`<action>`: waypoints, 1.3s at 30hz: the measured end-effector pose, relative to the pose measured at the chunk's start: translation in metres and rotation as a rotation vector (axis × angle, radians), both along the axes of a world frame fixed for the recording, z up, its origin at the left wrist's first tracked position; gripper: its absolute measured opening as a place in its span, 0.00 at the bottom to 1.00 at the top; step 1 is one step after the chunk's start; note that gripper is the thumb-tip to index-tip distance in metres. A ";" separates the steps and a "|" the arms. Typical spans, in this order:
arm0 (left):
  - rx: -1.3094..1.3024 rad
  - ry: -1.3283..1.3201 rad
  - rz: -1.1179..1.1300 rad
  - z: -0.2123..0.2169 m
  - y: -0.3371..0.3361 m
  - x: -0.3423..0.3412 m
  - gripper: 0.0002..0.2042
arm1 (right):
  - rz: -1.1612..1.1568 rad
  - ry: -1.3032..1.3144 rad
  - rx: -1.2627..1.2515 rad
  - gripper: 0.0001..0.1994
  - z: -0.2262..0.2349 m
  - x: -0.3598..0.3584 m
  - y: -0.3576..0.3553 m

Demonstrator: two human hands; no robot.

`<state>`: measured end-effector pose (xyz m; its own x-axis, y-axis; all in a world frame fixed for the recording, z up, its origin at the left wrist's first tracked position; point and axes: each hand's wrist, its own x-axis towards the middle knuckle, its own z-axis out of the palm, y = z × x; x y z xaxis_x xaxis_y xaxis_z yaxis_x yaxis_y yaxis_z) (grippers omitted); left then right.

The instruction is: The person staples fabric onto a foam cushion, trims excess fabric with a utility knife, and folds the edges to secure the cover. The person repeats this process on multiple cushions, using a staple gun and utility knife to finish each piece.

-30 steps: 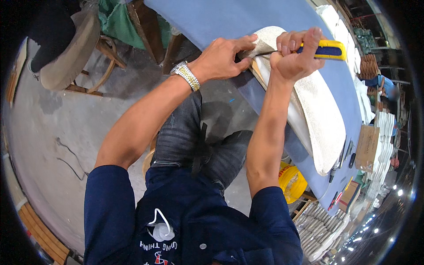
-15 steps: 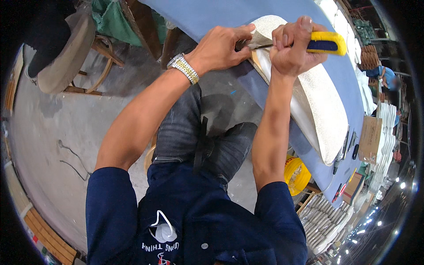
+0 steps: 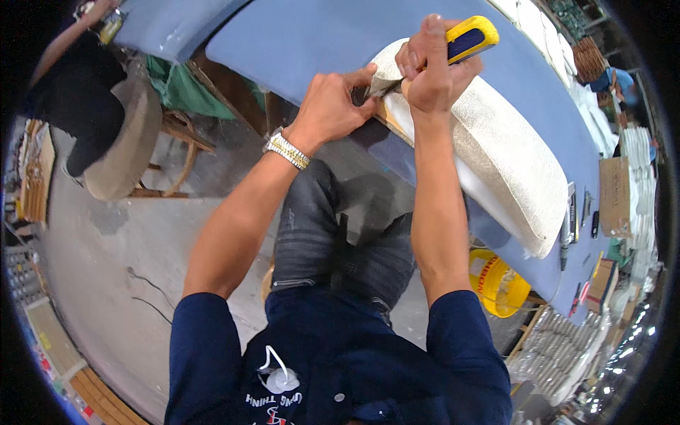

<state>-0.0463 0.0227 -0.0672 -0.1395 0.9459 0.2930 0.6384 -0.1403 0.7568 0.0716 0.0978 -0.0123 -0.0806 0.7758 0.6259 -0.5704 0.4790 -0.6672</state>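
A long cushion covered in cream fabric (image 3: 510, 163) lies on a blue-topped table (image 3: 312, 42). My right hand (image 3: 432, 71) grips a utility knife with a yellow and blue handle (image 3: 467, 39), its blade at the cushion's near end. My left hand (image 3: 333, 106), with a metal watch on the wrist, pinches the fabric edge of the cushion right beside the blade.
A yellow bucket (image 3: 499, 283) stands under the table by my right leg. Pens and small tools (image 3: 570, 219) lie on the table to the right, near a cardboard box (image 3: 615, 195). A round padded stool (image 3: 124, 142) and a person in black sit at the left.
Both hands have stayed at the cushion's end; the view has shifted so hands and knife sit higher and farther right in the picture.
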 end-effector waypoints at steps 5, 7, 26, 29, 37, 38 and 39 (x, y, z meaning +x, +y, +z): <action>0.007 0.133 0.010 0.003 0.001 0.000 0.21 | 0.124 0.111 -0.094 0.12 -0.001 0.011 -0.008; 0.018 0.119 -0.024 0.002 0.001 0.000 0.21 | 0.141 0.129 -0.096 0.12 -0.007 0.018 -0.016; 0.100 0.059 0.093 -0.016 0.002 0.014 0.25 | -0.174 -0.179 0.055 0.14 -0.001 -0.003 0.005; 0.060 0.032 0.111 -0.014 -0.002 0.015 0.26 | -0.196 -0.166 0.070 0.14 -0.005 -0.003 0.003; 0.058 0.062 0.080 -0.019 0.002 0.007 0.11 | -0.306 -0.225 0.087 0.12 0.001 0.006 -0.002; 0.065 0.094 0.072 -0.026 0.007 0.008 0.13 | -0.402 -0.230 0.137 0.12 -0.006 -0.001 0.007; 0.147 -0.043 0.033 -0.031 0.006 0.007 0.09 | -0.299 -0.254 -0.017 0.12 -0.005 -0.006 0.004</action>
